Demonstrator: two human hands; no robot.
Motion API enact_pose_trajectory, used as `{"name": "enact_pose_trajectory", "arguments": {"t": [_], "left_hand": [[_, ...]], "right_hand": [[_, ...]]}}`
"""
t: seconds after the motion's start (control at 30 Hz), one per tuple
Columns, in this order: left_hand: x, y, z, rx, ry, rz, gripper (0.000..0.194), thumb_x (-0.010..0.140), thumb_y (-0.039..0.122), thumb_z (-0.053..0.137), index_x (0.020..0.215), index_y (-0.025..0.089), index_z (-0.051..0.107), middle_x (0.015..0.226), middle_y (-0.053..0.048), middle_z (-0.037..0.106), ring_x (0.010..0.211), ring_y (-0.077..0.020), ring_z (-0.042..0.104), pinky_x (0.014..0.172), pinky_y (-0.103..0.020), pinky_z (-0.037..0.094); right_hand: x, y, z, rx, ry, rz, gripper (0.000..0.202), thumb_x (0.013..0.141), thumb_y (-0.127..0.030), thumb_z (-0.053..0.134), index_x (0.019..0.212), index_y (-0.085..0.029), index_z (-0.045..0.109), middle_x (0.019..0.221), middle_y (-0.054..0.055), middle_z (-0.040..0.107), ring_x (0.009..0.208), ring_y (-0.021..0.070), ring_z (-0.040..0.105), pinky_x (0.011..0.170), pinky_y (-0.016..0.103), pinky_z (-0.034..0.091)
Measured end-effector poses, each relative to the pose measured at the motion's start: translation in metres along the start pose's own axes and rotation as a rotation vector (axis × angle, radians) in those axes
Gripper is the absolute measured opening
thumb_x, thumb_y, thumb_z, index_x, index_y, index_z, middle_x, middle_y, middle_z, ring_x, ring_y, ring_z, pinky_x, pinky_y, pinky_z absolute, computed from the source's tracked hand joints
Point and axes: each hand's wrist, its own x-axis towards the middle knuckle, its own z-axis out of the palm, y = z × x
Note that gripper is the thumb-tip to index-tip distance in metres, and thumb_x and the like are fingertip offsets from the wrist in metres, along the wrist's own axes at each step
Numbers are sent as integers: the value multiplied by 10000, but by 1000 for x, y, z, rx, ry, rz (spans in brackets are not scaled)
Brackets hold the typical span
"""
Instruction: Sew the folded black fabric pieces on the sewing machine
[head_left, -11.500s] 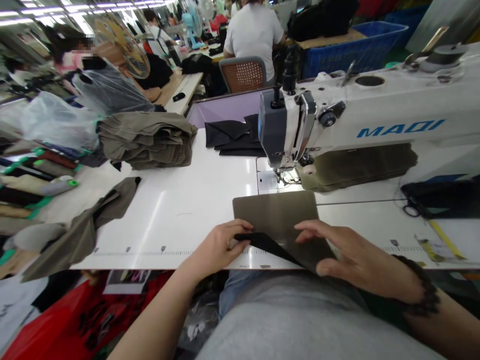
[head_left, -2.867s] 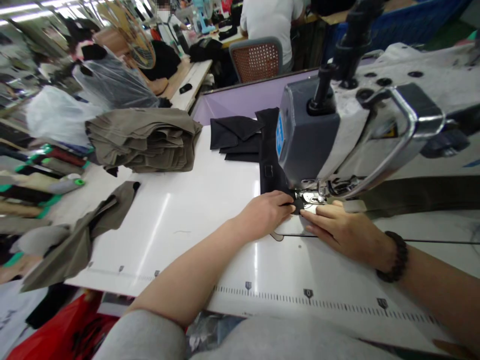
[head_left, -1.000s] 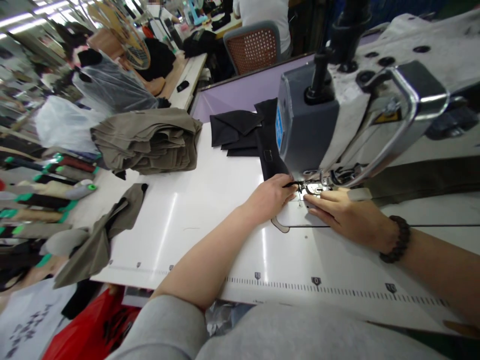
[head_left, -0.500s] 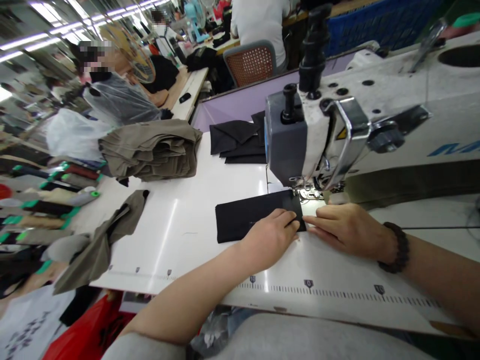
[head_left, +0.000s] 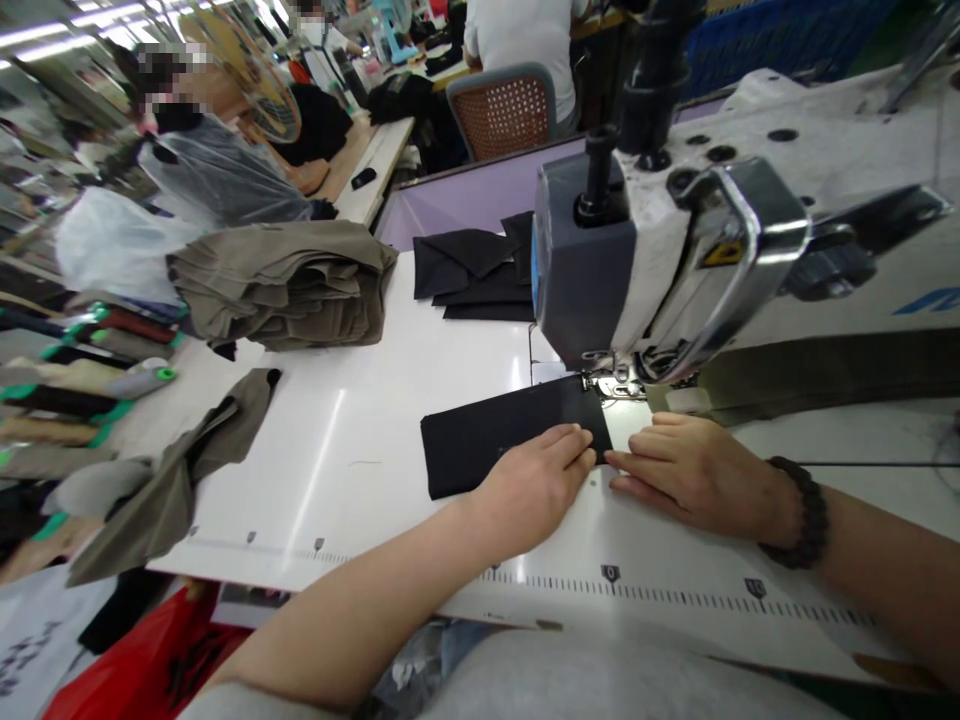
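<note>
A folded piece of black fabric [head_left: 480, 440] lies flat on the sewing machine's white table, its upper right corner at the presser foot [head_left: 619, 385]. My left hand [head_left: 536, 490] rests flat on the right part of this fabric, its fingers stretched together toward the right edge. From the other side, my right hand [head_left: 686, 475] lies low on the table with its fingers extended. Its index fingertip touches the fabric's lower right edge. The sewing machine head [head_left: 592, 250] stands just beyond both hands. The needle tip is too small to make out.
Black fabric pieces [head_left: 472, 270] lie behind the machine head. A stack of brown fabric [head_left: 292, 285] sits at the back left, with a loose brown piece [head_left: 180, 480] nearer the front edge. Thread spools [head_left: 75, 400] fill the left side. A person in white [head_left: 517, 40] sits beyond.
The view has shifted slightly, bringing the machine head closer. The black fabric has turned a little, its left end lower now. Both hands keep nearly the same places on it.
</note>
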Motion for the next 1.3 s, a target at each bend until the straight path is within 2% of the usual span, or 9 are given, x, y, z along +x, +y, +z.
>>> {"name": "enact_pose_trajectory", "arguments": {"t": [0.3,0.47,0.57,0.73,0.93,1.1,1.3], "left_hand": [[7,-14,1,-10,-16,-34,243,884,123,419,1084,43,531,1167,-157,558,1149,-204,490,961,-325,446],[14,-28,6,-19,-2,-57,223,872,117,445,1063,60,547,1153,-134,562,1130,-210,499,956,-313,444],[19,-35,7,-15,7,-56,211,850,117,493,1039,51,561,1127,-137,569,1116,-223,502,945,-312,447],[29,-45,3,-61,-20,-94,200,887,143,444,1018,77,581,1080,-113,583,1053,-199,534,912,-295,459],[39,-56,2,-49,-31,-149,183,883,139,446,969,99,602,1051,-100,596,998,-218,561,851,-325,488],[39,-57,2,-55,-50,-130,182,886,143,443,950,93,606,1033,-96,600,1019,-208,554,887,-317,467],[38,-52,4,13,-48,-169,234,904,153,405,1050,90,576,1118,-107,576,1061,-206,533,909,-308,451]], "right_hand": [[0,5,6,-92,-58,113,318,914,-298,366,913,-157,651,645,31,587,576,123,508,571,291,378],[2,9,11,-123,-31,192,341,913,-341,355,969,-155,635,688,38,613,618,138,535,559,278,383],[3,13,15,-82,-35,229,333,907,-346,377,1007,-135,615,723,45,613,674,146,548,628,278,397],[4,17,20,-83,-82,295,340,900,-345,395,1084,-130,584,784,63,617,702,157,537,678,300,397],[3,16,20,-82,-103,304,337,903,-340,387,1100,-136,570,812,59,611,710,160,534,668,298,397],[3,17,20,-63,-97,303,333,901,-344,393,1099,-134,559,806,58,607,714,154,533,677,290,397],[3,17,21,-92,-84,278,313,893,-326,410,1075,-133,576,776,49,605,689,159,529,662,298,387]]}}
